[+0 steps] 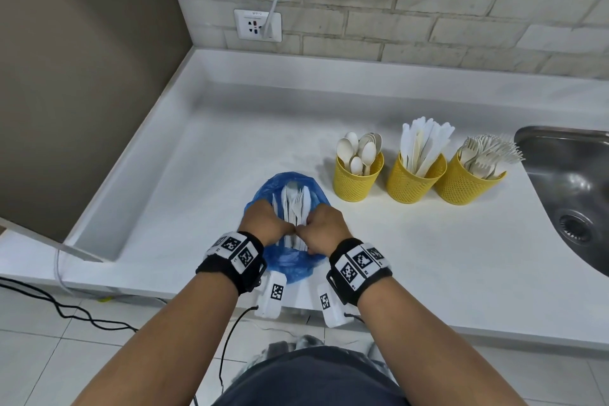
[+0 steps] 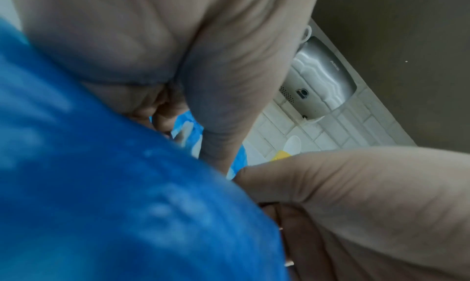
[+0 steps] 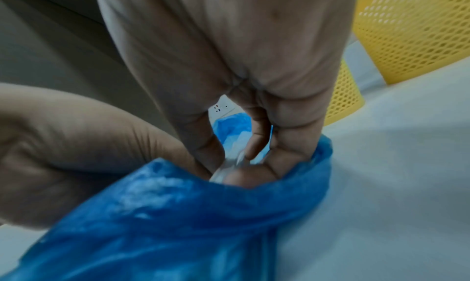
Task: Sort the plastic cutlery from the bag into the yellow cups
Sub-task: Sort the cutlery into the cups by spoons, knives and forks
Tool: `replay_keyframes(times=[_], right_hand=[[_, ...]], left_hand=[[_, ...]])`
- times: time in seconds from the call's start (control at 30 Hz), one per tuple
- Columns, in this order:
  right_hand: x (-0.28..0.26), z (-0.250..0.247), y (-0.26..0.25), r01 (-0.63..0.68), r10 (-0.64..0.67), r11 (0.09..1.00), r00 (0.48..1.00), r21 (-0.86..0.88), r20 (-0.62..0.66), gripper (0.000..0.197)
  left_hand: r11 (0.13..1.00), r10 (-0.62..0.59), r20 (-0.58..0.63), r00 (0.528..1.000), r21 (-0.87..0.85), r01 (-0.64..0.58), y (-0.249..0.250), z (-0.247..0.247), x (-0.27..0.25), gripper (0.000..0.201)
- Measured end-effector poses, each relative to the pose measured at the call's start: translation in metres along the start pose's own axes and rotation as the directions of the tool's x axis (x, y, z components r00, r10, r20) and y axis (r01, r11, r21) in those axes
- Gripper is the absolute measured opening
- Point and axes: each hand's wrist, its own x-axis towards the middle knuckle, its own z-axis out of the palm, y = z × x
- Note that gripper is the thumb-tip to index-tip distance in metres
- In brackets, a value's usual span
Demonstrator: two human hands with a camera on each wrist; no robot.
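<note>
A blue plastic bag (image 1: 290,262) lies open on the white counter (image 1: 412,250) near its front edge, with white plastic cutlery (image 1: 294,204) fanned out inside. My left hand (image 1: 268,222) has its fingers curled on the bag's left rim (image 2: 101,184). My right hand (image 1: 321,229) reaches into the bag (image 3: 190,215) and pinches the handles of the white cutlery (image 3: 229,166). To the right stand three yellow mesh cups, holding spoons (image 1: 357,181), knives (image 1: 413,184) and forks (image 1: 464,184).
A steel sink (image 1: 573,188) is set into the counter at the far right, just past the fork cup. A wall socket (image 1: 257,25) with a white cable sits on the brick wall behind. A brown panel (image 1: 82,76) closes the left side.
</note>
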Motion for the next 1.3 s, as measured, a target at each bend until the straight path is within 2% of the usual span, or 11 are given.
replay_keyframes(times=[0.17,0.3,0.4,0.43,0.57,0.73,0.83,0.97,1.07,1.2,1.3], right_hand=[[0.002,-0.001,0.003,-0.004,0.004,0.996,1.000,0.089,-0.001,0.047],[-0.003,-0.003,0.003,-0.002,0.007,0.989,1.000,0.149,-0.031,0.035],[-0.004,0.000,0.002,-0.018,0.032,0.976,0.998,0.216,-0.059,0.014],[-0.003,0.001,0.002,-0.027,0.044,0.968,0.997,0.248,-0.064,0.013],[0.011,0.010,0.014,-0.041,0.067,0.933,0.996,0.357,-0.062,0.034],[0.007,0.006,0.009,-0.040,0.075,0.905,0.995,0.424,-0.065,0.032],[0.003,0.004,0.004,-0.006,0.044,0.906,0.996,0.422,-0.080,0.037],[0.007,0.008,0.010,0.021,0.033,0.867,0.995,0.498,-0.099,0.057],[0.007,0.008,0.016,0.041,0.031,0.845,0.992,0.533,-0.125,0.057],[0.011,0.008,0.024,0.053,0.034,0.806,0.990,0.589,-0.136,0.052],[0.014,0.007,0.025,0.051,0.019,0.780,0.994,0.624,-0.106,0.056]], left_hand=[[0.998,0.061,-0.064,0.996,-0.031,-0.063,-0.001,0.004,-0.007,0.034],[0.989,0.139,-0.136,0.981,-0.027,-0.144,-0.002,0.006,-0.010,0.047],[0.993,0.102,-0.086,0.991,-0.051,-0.107,0.002,0.004,-0.010,0.035],[0.995,0.078,-0.059,0.995,-0.065,-0.081,0.003,0.002,-0.010,0.028],[0.982,0.008,0.052,0.999,-0.190,0.002,0.006,-0.002,-0.010,0.015],[0.959,-0.017,0.113,0.993,-0.281,0.048,0.010,0.001,-0.014,0.007],[0.943,0.007,0.117,0.993,-0.331,0.033,0.011,0.002,-0.015,0.016],[0.911,0.084,0.156,0.984,-0.413,-0.012,0.008,0.003,-0.016,0.029],[0.903,0.132,0.121,0.984,-0.425,-0.069,0.004,0.003,-0.014,0.030],[0.941,0.140,0.006,0.990,-0.312,-0.131,0.002,0.000,-0.014,0.024],[0.949,0.155,0.003,0.988,-0.278,-0.148,0.002,0.000,-0.015,0.029]])
